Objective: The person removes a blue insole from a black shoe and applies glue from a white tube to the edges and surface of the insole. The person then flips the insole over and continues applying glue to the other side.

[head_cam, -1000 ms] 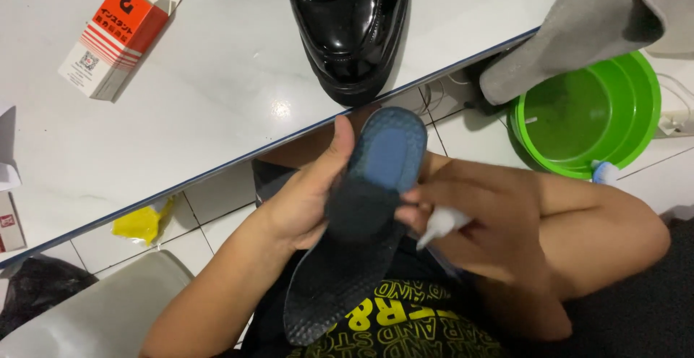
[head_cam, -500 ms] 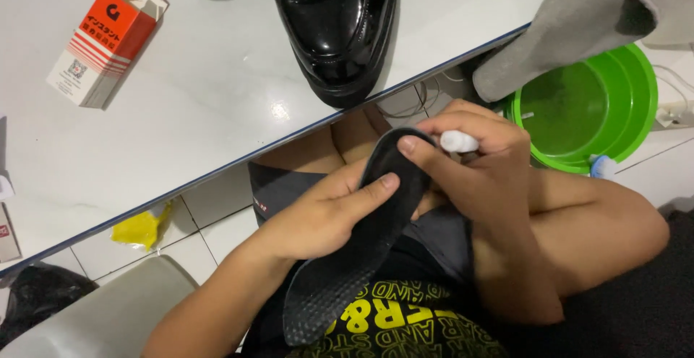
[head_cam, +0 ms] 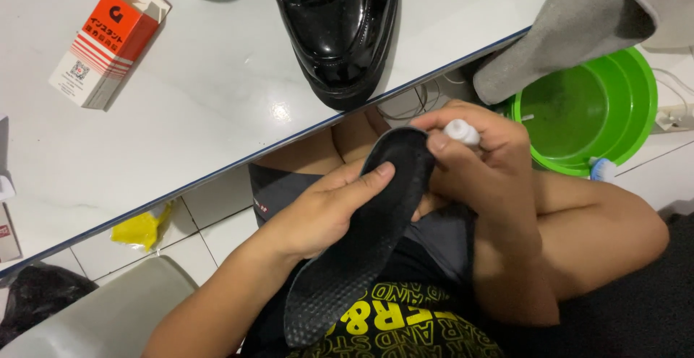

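Since half a sec ago the small white plastic bottle [head_cam: 461, 131] has shifted a bit further over the toe end of the black textured shoe insole [head_cam: 361, 235], and the left thumb has slid up closer to that end; otherwise the hold looks the same.

Left hand [head_cam: 325, 213] grips the insole from the side, fingers curled behind it and thumb pressed flat on the front face, prob. to keep the thin, floppy piece stiff and tilted toward the eyes. The insole sits in the lap below the table edge, toe end up near the table, heel end down over the black shirt with yellow lettering [head_cam: 405, 322].

Right hand [head_cam: 477, 163] is closed round the bottle, fingers wrapped tight, tip seemingly aimed at the insole's toe rim; the nozzle itself is hidden, so can't tell if it touches.

On the white table [head_cam: 202, 112]: a glossy black leather dress shoe [head_cam: 336, 26] stands just above the hands, toe toward the person, near enough to reach. An orange-and-white cardboard box [head_cam: 105, 47] lies well to the left, flap open. A grey cloth [head_cam: 578, 18] hangs over the table's right end, above a green plastic basin [head_cam: 585, 109] on the tiled floor [head_cam: 210, 221]. A crumpled yellow scrap [head_cam: 141, 226] lies on the floor left of the knees.
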